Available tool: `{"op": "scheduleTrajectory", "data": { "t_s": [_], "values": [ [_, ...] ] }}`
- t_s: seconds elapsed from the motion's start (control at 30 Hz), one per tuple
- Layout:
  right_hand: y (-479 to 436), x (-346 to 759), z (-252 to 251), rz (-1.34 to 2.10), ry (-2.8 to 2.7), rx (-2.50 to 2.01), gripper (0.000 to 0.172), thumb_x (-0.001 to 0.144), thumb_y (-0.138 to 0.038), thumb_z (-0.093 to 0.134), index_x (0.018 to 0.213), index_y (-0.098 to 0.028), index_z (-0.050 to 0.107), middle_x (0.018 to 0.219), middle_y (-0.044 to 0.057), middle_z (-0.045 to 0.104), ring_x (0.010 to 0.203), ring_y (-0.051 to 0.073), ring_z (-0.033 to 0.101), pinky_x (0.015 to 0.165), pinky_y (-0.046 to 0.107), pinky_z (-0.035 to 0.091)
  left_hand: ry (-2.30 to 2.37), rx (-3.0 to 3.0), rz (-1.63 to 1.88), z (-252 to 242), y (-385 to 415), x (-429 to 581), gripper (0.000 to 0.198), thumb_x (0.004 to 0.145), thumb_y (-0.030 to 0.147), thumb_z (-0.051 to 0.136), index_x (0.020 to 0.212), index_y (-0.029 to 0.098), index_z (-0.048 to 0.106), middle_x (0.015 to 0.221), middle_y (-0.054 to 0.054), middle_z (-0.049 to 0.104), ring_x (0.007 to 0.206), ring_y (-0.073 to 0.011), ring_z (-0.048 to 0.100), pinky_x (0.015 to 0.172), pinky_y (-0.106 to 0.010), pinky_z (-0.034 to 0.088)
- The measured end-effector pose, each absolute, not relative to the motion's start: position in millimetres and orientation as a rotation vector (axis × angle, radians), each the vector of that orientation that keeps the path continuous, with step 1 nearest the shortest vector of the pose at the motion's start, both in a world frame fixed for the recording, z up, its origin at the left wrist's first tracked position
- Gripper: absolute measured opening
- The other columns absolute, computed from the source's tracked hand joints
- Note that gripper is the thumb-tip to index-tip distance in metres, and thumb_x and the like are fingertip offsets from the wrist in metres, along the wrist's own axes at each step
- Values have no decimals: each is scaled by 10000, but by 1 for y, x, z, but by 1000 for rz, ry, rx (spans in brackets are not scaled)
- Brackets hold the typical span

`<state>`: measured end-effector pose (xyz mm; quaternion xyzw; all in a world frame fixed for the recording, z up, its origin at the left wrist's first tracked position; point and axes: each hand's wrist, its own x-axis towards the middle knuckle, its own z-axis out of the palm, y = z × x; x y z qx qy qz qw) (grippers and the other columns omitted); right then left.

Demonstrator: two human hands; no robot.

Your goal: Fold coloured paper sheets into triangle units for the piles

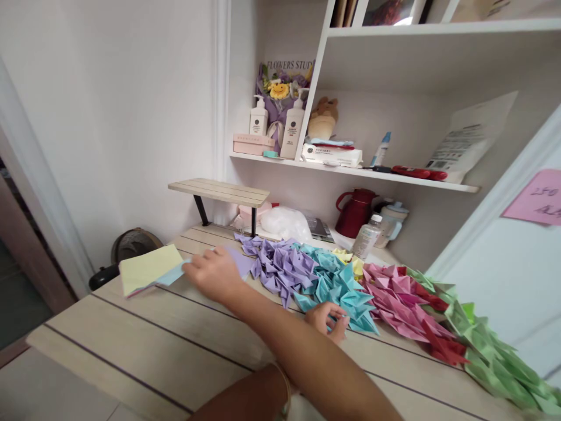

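My arms are crossed, the right forearm passing over the left. My right hand (214,275), at the left of the table, has its fingers closed at the edge of a light blue paper sheet (170,273). That sheet lies against a stack of paper with a yellow sheet (149,266) on top. A flat purple sheet (240,261) shows just beyond the hand. My left hand (326,320) is curled, thumb and fingertips together, in front of a pile of folded blue paper pieces (339,280). What its fingers hold, if anything, I cannot make out.
Folded purple (280,263), pink (394,298) and green (495,345) paper pieces line the table's far side. Behind stand a clear bottle (367,237), a red jug (356,211) and a small raised shelf (219,191). A wall shelf (394,180) holds bottles and packets.
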<state>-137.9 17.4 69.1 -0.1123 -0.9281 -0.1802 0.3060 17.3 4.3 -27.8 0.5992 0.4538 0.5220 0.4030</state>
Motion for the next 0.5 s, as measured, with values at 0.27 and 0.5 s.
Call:
{"op": "scheduleTrajectory", "data": {
  "t_s": [0.27, 0.5],
  "values": [
    [9, 80, 59, 152, -1958, -796, 155, 798, -198, 508, 890, -220, 631, 890, 24, 679, 804, 151, 629, 705, 238, 480, 1055, 1459, 1399, -11, 5, 12, 215, 738, 202, 481, 744, 103, 672, 661, -53, 693, 644, -175, 653, 527, -201, 512],
    [8, 182, 21, 357, -1734, -832, 191, 742, -141, 510, 847, -211, 653, 830, 42, 673, 761, 178, 628, 637, 290, 534, 889, 1452, 1649, 13, 7, -13, 633, 586, 171, 715, 1183, 199, 507, 1053, -74, 660, 996, -215, 591, 902, -328, 448]
  ]
}}
